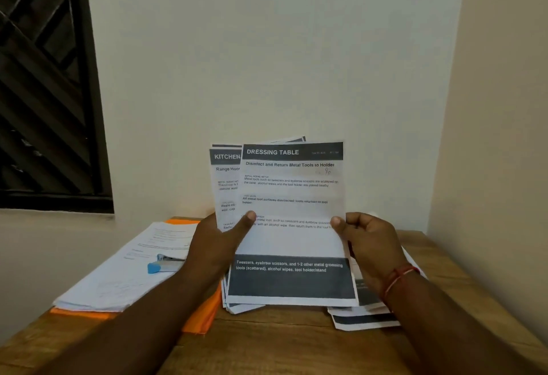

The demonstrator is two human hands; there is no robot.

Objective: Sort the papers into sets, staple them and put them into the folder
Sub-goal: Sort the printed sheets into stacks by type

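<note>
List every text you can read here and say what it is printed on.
"DRESSING TABLE": header of the front sheet.
"Disinfect and Return Metal Tools to Holder": its title.
"Tweezers, eyebrow scissors, and 1-2 other metal grooming tools (scattered), alcohol wipes, tool holder/stand": its dark bottom band.
"KITCHEN" and "Range Hoo", cut off: the sheet behind.
Small body print and the paper stack under the stapler: too blurred.

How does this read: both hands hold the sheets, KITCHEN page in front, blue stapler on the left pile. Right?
No: the head view shows the DRESSING TABLE page in front, the KITCHEN page behind it. The rest holds.
</note>
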